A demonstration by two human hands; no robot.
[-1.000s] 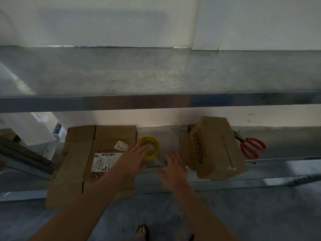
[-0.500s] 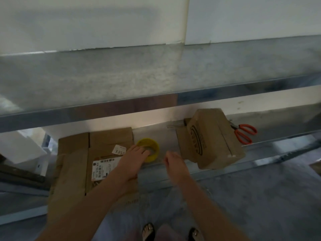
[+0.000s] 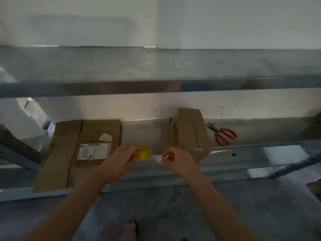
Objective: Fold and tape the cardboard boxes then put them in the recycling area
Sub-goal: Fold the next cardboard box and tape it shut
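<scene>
Fingers of the left hand grip the yellow tape roll; the right hand pinches a clear tape strip beside it.

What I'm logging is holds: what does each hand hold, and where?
Left hand grips the yellow tape roll by its rim; right hand seemingly pinches the tape end.

Dim, soft, slightly blurred wide-angle picture, with pale glare behind the shelf.

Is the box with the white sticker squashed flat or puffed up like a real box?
Flat. The box lies spread out on the shelf, its panels level and its label facing up.
</scene>
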